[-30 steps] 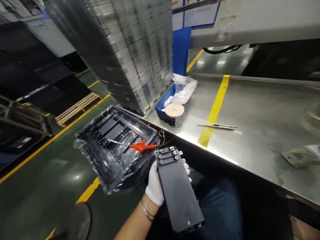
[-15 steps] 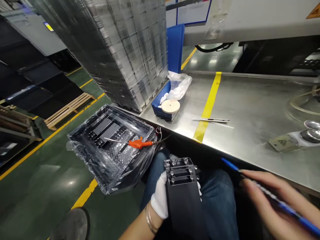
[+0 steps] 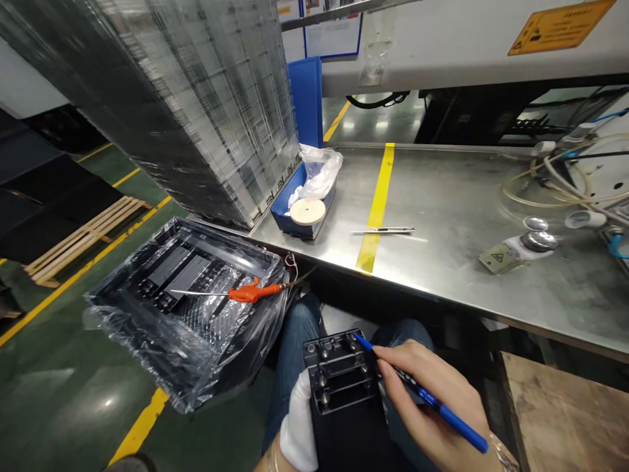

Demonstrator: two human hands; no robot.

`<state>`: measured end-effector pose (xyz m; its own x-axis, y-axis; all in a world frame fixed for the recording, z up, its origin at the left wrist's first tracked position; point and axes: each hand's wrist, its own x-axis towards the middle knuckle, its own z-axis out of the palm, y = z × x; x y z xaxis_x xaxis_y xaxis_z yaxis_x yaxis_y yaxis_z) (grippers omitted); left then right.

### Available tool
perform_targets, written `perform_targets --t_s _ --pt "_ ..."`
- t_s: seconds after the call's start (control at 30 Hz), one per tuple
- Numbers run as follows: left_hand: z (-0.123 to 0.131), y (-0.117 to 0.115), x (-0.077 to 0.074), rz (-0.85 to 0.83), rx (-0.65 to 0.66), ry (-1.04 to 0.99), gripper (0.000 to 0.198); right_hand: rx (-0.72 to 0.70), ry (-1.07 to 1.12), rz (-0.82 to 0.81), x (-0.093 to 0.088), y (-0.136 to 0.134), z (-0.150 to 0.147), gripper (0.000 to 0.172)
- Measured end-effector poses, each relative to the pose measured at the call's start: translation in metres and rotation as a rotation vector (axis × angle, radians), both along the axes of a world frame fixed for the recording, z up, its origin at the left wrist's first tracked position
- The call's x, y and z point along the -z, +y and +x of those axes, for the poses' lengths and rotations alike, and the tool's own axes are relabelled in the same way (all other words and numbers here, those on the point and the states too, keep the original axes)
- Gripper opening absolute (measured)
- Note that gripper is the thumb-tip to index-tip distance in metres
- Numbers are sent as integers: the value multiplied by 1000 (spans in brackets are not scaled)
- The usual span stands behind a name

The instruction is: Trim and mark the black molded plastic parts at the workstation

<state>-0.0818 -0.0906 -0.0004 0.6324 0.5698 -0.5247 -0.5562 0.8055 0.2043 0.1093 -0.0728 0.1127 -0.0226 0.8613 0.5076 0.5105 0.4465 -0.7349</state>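
Note:
A black part (image 3: pixel 344 426) with a slotted end and several round bosses lies over my lap. My left hand (image 3: pixel 297 419), in a white glove, grips its left side; the far fingers are hidden behind it. Bare, my right hand (image 3: pixel 432 393) pinches a blue pen (image 3: pixel 459 423). The pen's blue tip is at the far right corner of the slotted end, by a boss; whether it touches I cannot tell. To the left, a plastic-lined black tray (image 3: pixel 122 328) holds similar black parts, and an orange air blow gun (image 3: pixel 253 292) lies across it.
On the metal bench (image 3: pixel 442 196) are a blue bin (image 3: pixel 285 223) with a white bag and a round cream disc (image 3: pixel 308 211), a thin metal tool (image 3: pixel 388 230) and a small device (image 3: pixel 521 249) with tubing behind. Stacked clear trays (image 3: pixel 211 118) rise at left. A wooden board (image 3: pixel 565 406) is lower right.
My right hand has brought the pen leftward from beside the bench edge to the black part's slotted end. My left hand still holds the part. The view has turned to the right.

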Motion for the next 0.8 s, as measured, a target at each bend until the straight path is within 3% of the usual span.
perform_targets --t_s 0.13,0.27,0.53,0.8 --pt "-10 -9 17 14 -63 96 42 -12 -3 -25 -2 -1 1 23" --pt "-8 -8 17 61 -106 79 44 22 -22 -7 -7 -3 2 20" --pt "2 -1 4 48 -94 7 46 -18 -29 -8 -7 -2 0 20" --pt "25 16 -28 23 -24 -169 43 -91 -54 -28 -10 0 -2 19"
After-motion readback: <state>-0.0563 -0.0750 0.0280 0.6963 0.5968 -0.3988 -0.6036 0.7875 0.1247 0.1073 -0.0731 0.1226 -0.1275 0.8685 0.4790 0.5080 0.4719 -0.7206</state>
